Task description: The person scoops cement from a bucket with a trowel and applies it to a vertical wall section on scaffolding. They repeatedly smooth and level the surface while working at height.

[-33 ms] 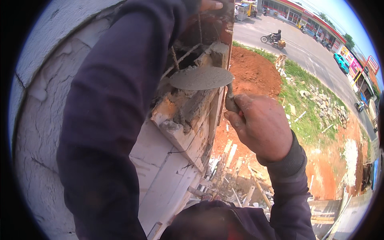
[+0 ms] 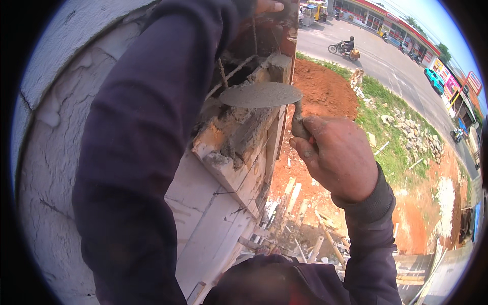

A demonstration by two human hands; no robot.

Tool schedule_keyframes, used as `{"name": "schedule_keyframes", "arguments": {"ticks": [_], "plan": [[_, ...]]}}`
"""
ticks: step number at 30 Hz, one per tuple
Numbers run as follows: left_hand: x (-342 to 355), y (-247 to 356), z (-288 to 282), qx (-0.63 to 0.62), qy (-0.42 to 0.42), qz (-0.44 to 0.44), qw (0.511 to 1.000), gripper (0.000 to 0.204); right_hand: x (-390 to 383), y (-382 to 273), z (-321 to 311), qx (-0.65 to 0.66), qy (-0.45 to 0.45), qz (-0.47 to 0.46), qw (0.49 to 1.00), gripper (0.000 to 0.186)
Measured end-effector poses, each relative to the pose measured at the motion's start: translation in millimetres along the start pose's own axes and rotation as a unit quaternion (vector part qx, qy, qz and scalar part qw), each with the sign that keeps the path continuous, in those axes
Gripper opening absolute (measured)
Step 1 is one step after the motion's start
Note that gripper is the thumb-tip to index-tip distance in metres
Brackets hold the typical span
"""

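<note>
My right hand (image 2: 345, 155) is closed round the handle of a trowel (image 2: 262, 95). The trowel's rounded blade is coated in grey mortar and points left. It hovers over the rough, mortar-smeared top of a block wall (image 2: 244, 133) edged with timber boards. Thin steel rods (image 2: 239, 71) stick out of the gap behind the blade. My left arm stretches up across the view, and only a bit of my left hand (image 2: 269, 6) shows at the top edge, near the reddish upright. The rest of that hand is cut off, so its grip is hidden.
A pale, cracked wall (image 2: 56, 168) rises close on my left. Far below lie loose planks (image 2: 292, 198), red soil (image 2: 325, 89) and a heap of stones (image 2: 414, 134). Beyond them a motorcycle rider (image 2: 348, 44) is on the road.
My right hand and the trowel have shifted slightly right, the blade also a little up. The motorcycle has moved a bit left. My left arm looks unmoved.
</note>
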State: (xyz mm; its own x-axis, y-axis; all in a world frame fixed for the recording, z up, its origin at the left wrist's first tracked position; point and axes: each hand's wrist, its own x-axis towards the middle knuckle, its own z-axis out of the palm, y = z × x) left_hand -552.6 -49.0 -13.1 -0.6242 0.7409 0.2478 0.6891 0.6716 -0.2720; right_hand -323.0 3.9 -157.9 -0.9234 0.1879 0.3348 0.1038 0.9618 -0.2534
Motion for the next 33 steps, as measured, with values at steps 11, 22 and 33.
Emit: {"name": "schedule_keyframes", "arguments": {"ticks": [11,22,33], "plan": [[-12.2,-1.5,-3.0,-0.032,0.029,-0.008,0.999,0.066,80.0,-15.3,-54.8,-0.304,0.126,-0.156,0.931,0.009],[21.8,-2.2,30.9,-0.096,0.092,-0.066,0.989,0.066,79.8,-37.0,-60.0,-0.294,0.040,-0.152,0.943,0.009],[15.8,0.9,25.8,-0.065,0.085,-0.071,0.992,0.064,79.7,-46.4,-65.0,-0.295,-0.033,-0.147,0.944,0.008]]}}
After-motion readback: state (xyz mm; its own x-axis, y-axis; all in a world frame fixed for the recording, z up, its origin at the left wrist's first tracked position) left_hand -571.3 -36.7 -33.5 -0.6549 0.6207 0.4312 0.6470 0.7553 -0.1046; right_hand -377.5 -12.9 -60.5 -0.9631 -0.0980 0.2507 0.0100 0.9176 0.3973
